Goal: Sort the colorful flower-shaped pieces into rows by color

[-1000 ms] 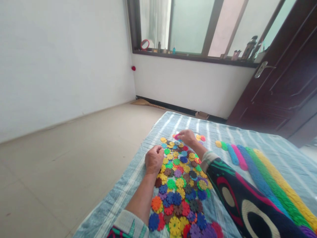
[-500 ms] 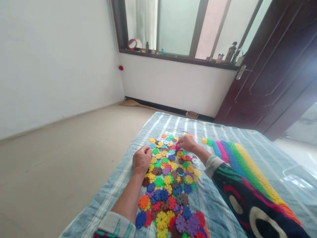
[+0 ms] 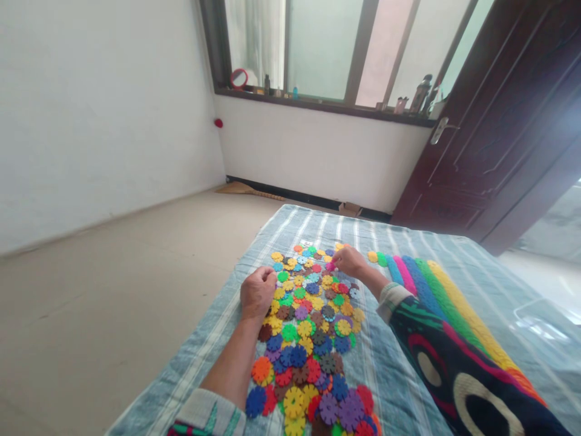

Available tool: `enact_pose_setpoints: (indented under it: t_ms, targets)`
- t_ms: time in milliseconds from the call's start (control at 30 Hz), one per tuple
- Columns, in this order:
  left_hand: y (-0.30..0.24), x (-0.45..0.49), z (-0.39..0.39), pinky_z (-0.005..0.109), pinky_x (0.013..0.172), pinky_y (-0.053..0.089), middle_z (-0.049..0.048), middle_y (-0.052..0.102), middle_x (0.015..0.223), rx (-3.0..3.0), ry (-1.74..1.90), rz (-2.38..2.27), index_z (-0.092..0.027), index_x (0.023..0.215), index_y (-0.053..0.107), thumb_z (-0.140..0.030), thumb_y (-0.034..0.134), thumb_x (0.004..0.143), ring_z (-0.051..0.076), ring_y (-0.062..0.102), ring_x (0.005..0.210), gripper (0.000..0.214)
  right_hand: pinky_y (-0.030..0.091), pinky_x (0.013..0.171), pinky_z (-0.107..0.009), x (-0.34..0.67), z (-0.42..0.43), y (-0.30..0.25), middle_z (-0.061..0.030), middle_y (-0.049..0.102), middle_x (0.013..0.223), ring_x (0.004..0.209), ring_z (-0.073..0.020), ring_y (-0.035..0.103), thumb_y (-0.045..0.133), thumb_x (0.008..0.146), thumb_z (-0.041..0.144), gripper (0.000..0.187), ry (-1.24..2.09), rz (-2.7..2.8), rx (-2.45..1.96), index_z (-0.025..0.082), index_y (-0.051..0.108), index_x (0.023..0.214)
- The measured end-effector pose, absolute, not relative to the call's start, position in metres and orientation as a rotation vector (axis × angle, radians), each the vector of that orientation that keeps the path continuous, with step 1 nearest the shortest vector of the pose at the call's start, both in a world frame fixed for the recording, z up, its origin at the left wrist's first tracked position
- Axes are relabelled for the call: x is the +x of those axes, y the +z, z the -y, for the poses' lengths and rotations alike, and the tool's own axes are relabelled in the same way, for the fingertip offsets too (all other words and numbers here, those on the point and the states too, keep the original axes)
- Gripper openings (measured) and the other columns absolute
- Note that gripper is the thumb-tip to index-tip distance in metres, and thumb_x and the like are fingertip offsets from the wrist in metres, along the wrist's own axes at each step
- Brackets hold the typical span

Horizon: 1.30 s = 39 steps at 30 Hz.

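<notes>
A spread of flat, flower-shaped plastic discs [image 3: 308, 339] in many colours lies on a blue striped cloth [image 3: 408, 387]. My left hand [image 3: 256, 292] rests as a loose fist on the left edge of the spread; nothing shows in it. My right hand [image 3: 348, 261] reaches to the far end of the spread and pinches a pink disc [image 3: 330, 266] between its fingertips. To the right lie long rods of stacked discs [image 3: 436, 297], each in one colour: blue, pink, green, yellow and orange.
Bare beige floor [image 3: 113, 284] stretches left of the cloth to a white wall. A window sill [image 3: 318, 103] with small bottles and a red ring runs along the far wall. A dark wooden door [image 3: 508, 133] stands at the right.
My right hand drew back from the far edge of the spread and a little to the right, with a pink disc in its fingertips. My left hand stayed put. The view swung right.
</notes>
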<state>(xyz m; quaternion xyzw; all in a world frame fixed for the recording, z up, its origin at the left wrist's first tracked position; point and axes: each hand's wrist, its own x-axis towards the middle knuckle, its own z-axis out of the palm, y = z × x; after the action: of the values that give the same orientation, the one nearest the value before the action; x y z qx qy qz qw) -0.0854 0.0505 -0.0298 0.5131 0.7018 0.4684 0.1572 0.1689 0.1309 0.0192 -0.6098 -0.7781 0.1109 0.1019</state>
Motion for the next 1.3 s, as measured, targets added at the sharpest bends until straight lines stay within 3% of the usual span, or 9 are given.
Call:
enact_pose_setpoints:
  t_ms: [267,800,1000,1300]
  targets:
    - [-0.031,-0.086,-0.051,0.024,0.064,0.046,0.0012,0.071,0.072,1.488,1.331,-2.004,-0.021,0.079,0.067,-0.033,0.052,0.076,0.017,0.064,0.068,0.02,0.036,0.058,-0.02,0.167,-0.127,0.028,-0.0006,0.074,0.081,0.075,-0.0137,0.063,0.063,0.077,0.015,0.022,0.299,2.433,-1.756,0.022,0.08,0.088]
    - [-0.028,-0.085,-0.05,0.025,0.065,0.047,0.0009,0.07,0.069,1.487,1.336,-2.014,-0.02,0.078,0.068,-0.034,0.051,0.075,0.017,0.064,0.065,0.021,0.042,0.067,-0.026,0.157,-0.122,0.029,-0.0119,0.074,0.104,0.093,-0.024,0.067,0.067,0.083,0.03,0.019,0.076,2.597,-1.803,0.021,0.077,0.095]
    - [-0.028,-0.085,-0.05,0.025,0.065,0.047,0.0003,0.07,0.069,1.486,1.329,-2.01,-0.021,0.077,0.067,-0.034,0.052,0.075,0.016,0.064,0.065,0.021,0.041,0.067,-0.025,0.158,-0.123,0.028,-0.0097,0.072,0.109,0.096,-0.0235,0.066,0.069,0.081,0.03,0.023,0.104,2.571,-1.787,0.023,0.075,0.102]
    - [-0.027,-0.085,-0.051,0.024,0.064,0.047,0.0011,0.071,0.07,1.474,1.326,-2.028,-0.02,0.079,0.069,-0.036,0.052,0.073,0.018,0.065,0.067,0.024,0.037,0.06,-0.021,0.164,-0.132,0.029,-0.0025,0.073,0.087,0.082,-0.0163,0.064,0.07,0.075,0.022,0.014,0.242,2.533,-1.696,0.02,0.077,0.087]
